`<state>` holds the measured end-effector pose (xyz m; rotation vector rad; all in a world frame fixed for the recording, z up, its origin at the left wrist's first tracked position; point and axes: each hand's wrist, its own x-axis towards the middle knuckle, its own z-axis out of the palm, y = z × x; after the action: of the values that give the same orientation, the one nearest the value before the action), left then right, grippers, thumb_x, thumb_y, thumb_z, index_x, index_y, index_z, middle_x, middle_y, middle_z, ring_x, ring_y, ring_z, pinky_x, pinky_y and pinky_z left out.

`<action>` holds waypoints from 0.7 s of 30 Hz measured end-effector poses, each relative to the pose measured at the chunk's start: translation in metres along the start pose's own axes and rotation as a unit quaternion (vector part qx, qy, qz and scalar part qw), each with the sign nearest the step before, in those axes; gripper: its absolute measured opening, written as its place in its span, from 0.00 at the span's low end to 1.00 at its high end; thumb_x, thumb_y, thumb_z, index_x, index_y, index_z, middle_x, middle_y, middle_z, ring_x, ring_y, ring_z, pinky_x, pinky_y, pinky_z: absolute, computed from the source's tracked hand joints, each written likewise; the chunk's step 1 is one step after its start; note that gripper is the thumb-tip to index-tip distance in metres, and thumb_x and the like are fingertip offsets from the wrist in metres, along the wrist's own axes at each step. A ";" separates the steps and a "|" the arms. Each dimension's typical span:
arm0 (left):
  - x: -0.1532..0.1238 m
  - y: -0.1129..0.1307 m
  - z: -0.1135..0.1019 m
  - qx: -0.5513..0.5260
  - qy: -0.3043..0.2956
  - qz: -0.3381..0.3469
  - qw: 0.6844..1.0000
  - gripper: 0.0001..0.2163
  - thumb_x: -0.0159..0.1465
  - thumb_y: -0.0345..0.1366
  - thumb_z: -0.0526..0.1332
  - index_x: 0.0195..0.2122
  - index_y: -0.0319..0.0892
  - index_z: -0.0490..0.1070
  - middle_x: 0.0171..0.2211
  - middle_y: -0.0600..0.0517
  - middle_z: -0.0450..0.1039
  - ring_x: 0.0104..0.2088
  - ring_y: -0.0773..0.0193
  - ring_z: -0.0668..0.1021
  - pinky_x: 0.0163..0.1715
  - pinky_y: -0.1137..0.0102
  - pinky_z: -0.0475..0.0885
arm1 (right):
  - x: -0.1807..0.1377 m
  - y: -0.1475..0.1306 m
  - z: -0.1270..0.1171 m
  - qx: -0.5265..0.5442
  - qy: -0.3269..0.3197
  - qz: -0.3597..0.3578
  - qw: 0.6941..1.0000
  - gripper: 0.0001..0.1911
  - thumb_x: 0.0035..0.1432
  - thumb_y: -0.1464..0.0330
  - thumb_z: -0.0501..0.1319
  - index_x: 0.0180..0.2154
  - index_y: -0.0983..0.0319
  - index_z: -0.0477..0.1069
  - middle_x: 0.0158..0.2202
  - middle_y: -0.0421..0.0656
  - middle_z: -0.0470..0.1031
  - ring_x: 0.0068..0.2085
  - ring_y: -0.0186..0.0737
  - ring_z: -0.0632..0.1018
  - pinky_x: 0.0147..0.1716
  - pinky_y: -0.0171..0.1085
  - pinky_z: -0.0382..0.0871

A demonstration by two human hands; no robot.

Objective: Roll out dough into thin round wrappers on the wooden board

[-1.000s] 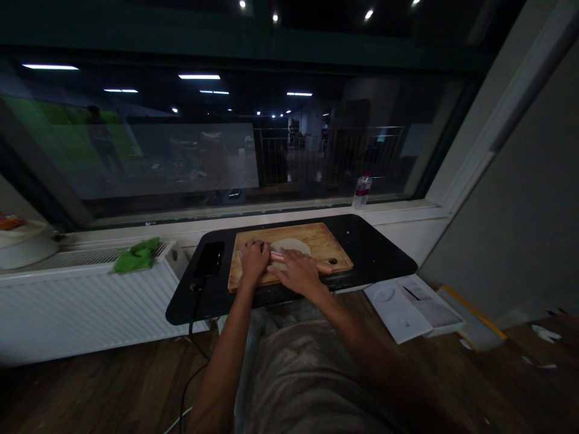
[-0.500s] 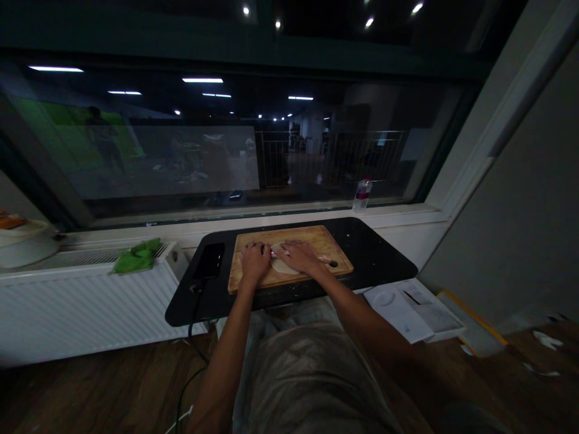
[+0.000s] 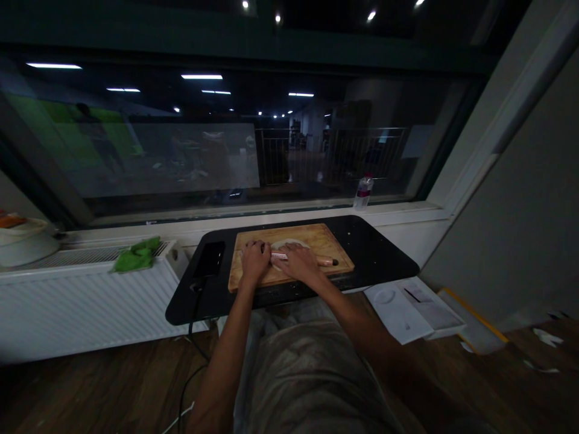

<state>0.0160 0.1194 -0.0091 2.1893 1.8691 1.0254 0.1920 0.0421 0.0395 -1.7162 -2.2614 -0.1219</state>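
Two hands press palm-down on a slim reddish wooden rolling pin [image 3: 326,261], the left hand [image 3: 254,260] and right hand [image 3: 298,263] with fingers stretched side by side, hiding its middle. It lies crosswise over a pale flat dough round [image 3: 289,243] on a rectangular wooden cutting board [image 3: 328,238] atop a black table [image 3: 377,253]. A dark phone [image 3: 208,259] lies left; farther off, a clear plastic bottle [image 3: 364,191] stands on the sill.
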 end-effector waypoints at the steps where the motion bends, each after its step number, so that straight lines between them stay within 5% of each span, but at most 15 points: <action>1: 0.000 0.000 0.000 0.000 0.000 0.002 1.000 0.19 0.78 0.45 0.54 0.46 0.44 0.84 0.52 0.39 0.83 0.59 0.44 0.77 0.64 0.51 0.70 | -0.004 -0.004 0.000 0.003 0.002 0.004 1.000 0.30 0.80 0.44 0.55 0.63 0.56 0.80 0.63 0.51 0.83 0.62 0.54 0.81 0.62 0.47 0.72; 8: 0.000 -0.001 -0.001 0.007 -0.003 0.027 1.000 0.17 0.77 0.42 0.54 0.45 0.45 0.84 0.51 0.40 0.84 0.58 0.46 0.77 0.64 0.53 0.69 | -0.011 -0.014 0.001 0.003 0.003 0.020 1.000 0.30 0.79 0.44 0.57 0.64 0.58 0.78 0.63 0.54 0.82 0.62 0.56 0.80 0.61 0.48 0.72; 21: 0.000 0.001 -0.002 0.008 -0.002 0.021 1.000 0.18 0.78 0.43 0.53 0.45 0.44 0.84 0.51 0.38 0.83 0.58 0.44 0.78 0.64 0.50 0.69 | 0.028 0.017 0.005 0.008 -0.041 -0.053 0.998 0.28 0.86 0.55 0.44 0.65 0.54 0.80 0.67 0.46 0.81 0.68 0.49 0.78 0.69 0.47 0.66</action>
<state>0.0162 0.1180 -0.0070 2.2468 1.8435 1.0153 0.2006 0.0742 0.0406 -1.6202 -2.4067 -0.0575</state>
